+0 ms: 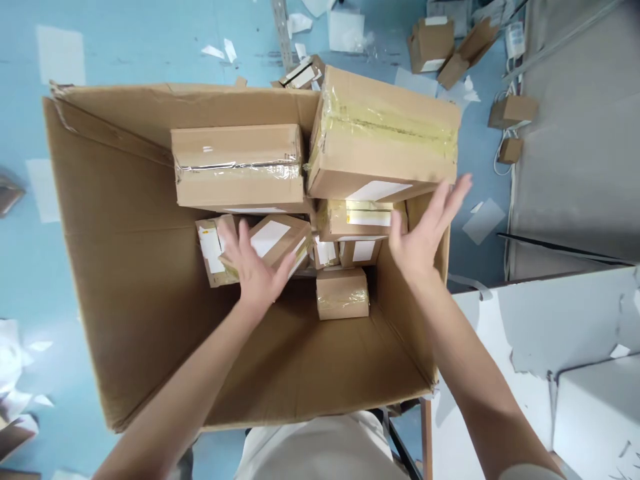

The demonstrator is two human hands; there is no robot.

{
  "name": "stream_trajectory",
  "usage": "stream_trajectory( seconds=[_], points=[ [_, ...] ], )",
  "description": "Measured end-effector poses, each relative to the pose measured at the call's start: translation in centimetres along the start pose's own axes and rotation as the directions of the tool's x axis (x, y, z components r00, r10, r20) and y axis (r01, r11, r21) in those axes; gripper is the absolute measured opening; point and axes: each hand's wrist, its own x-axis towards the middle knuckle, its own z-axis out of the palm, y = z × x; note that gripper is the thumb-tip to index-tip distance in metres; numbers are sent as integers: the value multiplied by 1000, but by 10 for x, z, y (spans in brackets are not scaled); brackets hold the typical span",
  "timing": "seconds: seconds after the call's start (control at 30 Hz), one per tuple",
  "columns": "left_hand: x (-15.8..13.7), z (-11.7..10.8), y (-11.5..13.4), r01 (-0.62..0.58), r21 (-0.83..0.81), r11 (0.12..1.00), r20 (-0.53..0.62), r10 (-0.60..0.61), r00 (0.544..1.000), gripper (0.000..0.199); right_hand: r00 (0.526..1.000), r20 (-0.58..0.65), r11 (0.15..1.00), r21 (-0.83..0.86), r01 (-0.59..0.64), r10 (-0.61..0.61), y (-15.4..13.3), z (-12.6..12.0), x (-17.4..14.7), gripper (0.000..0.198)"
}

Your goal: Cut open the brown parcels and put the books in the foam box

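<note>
Below me stands a large open cardboard carton (120,267) with several taped cardboard boxes inside. My left hand (257,270) is over the carton with its fingers spread, in front of a small box with a white label (283,237). My right hand (423,233) is open near the right wall, just below the biggest taped box (385,127); I cannot tell whether it touches it. That big box rises above the carton's rim. Left of it lies a long taped box (237,167). A small taped box (343,293) sits lower in the carton.
Paper scraps (345,32) and loose small boxes (433,41) lie on the blue floor beyond the carton. At the right is a white table (575,333), close to the carton's wall. A grey panel (575,133) stands behind it.
</note>
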Motion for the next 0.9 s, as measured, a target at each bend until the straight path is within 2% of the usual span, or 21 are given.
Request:
stream_trajectory(
  seconds=[0.03,0.07,0.1,0.13,0.17,0.2,0.23,0.27,0.33,0.4,0.53,0.57,0.6,0.67,0.73,0.77,0.83,0.87,0.9],
  points=[
    [-26,2,-12,107,5,994,-9,-107,994,130,997,25,993,96,73,-76,-8,7,-17,70],
    [-48,6,-24,214,-4,977,2,-214,977,141,985,124,973,212,93,-122,-16,17,-36,62],
    [-66,12,-34,314,-26,949,24,-313,949,147,948,277,941,334,57,-155,-24,29,-54,55],
    [-79,19,-44,383,-60,922,54,-380,923,149,873,459,906,420,-48,-167,-31,42,-71,51],
    [-86,25,-51,423,-99,901,75,-417,906,147,779,616,868,447,-217,-122,-37,57,-86,49],
    [-88,30,-58,448,-139,883,92,-439,894,141,694,716,826,435,-359,-76,-42,72,-97,48],
    [-85,34,-63,456,-175,872,96,-446,890,133,633,773,796,410,-445,-44,-45,86,-106,49],
    [-79,35,-67,458,-200,866,88,-449,889,125,592,806,771,382,-510,-7,-47,101,-111,51],
    [-64,32,-76,467,-223,856,55,-467,882,106,563,826,751,350,-560,35,-48,127,-113,59],
    [-50,23,-85,495,-230,838,14,-505,863,89,505,857,693,302,-654,102,-48,151,-111,67],
    [-37,-1,-104,521,-263,812,-28,-547,837,66,304,915,377,190,-906,267,-60,181,-113,74],
    [-37,-7,-109,519,-270,811,-30,-546,837,62,283,917,331,184,-925,281,-66,183,-115,75],
    [-38,-11,-112,517,-280,809,-35,-547,836,59,290,912,327,190,-926,290,-72,184,-116,75],
    [-43,-17,-119,519,-310,797,-54,-559,827,53,332,882,378,198,-905,334,-86,181,-117,75],
    [-49,-21,-123,528,-377,760,-92,-599,796,49,415,826,461,219,-860,382,-100,173,-113,74],
    [-52,-23,-124,530,-433,730,-113,-627,771,48,472,798,510,249,-823,373,-107,169,-109,73],
    [-59,-29,-125,501,-577,646,-156,-688,709,47,602,754,602,358,-714,265,-121,162,-98,66],
    [-63,-32,-125,469,-651,597,-177,-720,671,46,655,734,632,425,-648,178,-128,160,-91,62],
    [-66,-36,-124,434,-719,543,-190,-754,629,45,690,719,647,486,-587,87,-135,158,-85,60]
  ],
)
